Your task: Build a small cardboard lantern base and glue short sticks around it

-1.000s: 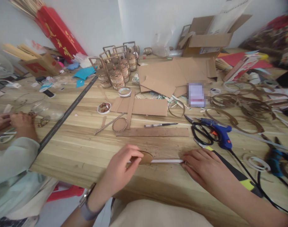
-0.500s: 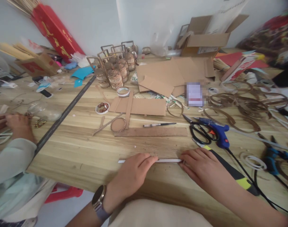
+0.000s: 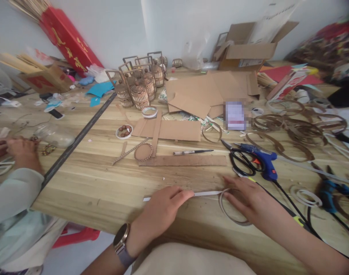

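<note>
A narrow white strip (image 3: 207, 193) lies along the near part of the table. My left hand (image 3: 165, 208) presses over it, fingers together, with the strip's end showing past the left side. From its right end the strip meets a thin curled hoop (image 3: 230, 218), pale brown, under my right hand (image 3: 250, 200). Thumb and forefinger of that hand are spread apart beside the hoop's rim, the thumb touching or just above it. Beyond my hands lie a flat cardboard strip (image 3: 182, 160) and a black pen (image 3: 193, 152).
Black scissors (image 3: 243, 161) and a blue glue gun (image 3: 263, 160) lie right, its cord trailing forward. Further right are brown strip coils (image 3: 297, 126) and pliers (image 3: 329, 191). Small bamboo lantern-like baskets (image 3: 140, 93) stand at the back. A co-worker's hands (image 3: 21, 149) are at left.
My right hand has opened its fingers and lifted slightly off the strip's right end. A curled hoop now shows beneath it. My left hand stays nearly in place.
</note>
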The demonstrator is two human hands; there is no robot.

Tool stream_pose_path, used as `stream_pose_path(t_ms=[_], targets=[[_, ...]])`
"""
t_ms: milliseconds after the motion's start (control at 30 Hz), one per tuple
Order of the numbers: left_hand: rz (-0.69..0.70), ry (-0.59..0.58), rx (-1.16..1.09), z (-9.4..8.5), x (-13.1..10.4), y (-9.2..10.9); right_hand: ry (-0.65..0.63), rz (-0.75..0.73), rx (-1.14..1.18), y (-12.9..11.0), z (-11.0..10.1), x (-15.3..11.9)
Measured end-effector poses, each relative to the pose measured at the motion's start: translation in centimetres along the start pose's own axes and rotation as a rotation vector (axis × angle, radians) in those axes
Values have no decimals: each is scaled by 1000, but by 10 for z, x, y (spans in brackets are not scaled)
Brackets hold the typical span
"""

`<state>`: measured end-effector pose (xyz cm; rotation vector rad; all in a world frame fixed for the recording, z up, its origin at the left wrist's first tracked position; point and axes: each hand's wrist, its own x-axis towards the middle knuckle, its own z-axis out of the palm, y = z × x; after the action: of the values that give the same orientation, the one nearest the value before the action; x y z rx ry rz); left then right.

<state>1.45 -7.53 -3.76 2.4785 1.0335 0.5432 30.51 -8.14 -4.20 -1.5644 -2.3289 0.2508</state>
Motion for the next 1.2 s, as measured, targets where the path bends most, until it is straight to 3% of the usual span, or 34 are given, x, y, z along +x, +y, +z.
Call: stream_pose_path(t_ms=[133,333,500,600,733,800,967,1200], targets=[[-4,-24,-8,-1,0,1,33,-62,75,-31,5,13],[-21,-33,-40,3,-1,1,-160,-54,294,-81,26,37],[-219,-6,158,-15,-18,-14,-172,-19,308,-82,29,41],[-339,-139,313,-32,-32,-25,-179,-43,295,-81,28,40],[-336,-223,326,-44,-41,-32,-188,-56,283,-80,29,40],[-315,-171,294,-47,-41,-31,-189,-47,269,-80,28,41],[-207,85,74,-47,-34,-19,-194,-43,246,-81,28,41],[-147,336,-170,-23,-8,-4,-209,-20,268,-84,27,42]])
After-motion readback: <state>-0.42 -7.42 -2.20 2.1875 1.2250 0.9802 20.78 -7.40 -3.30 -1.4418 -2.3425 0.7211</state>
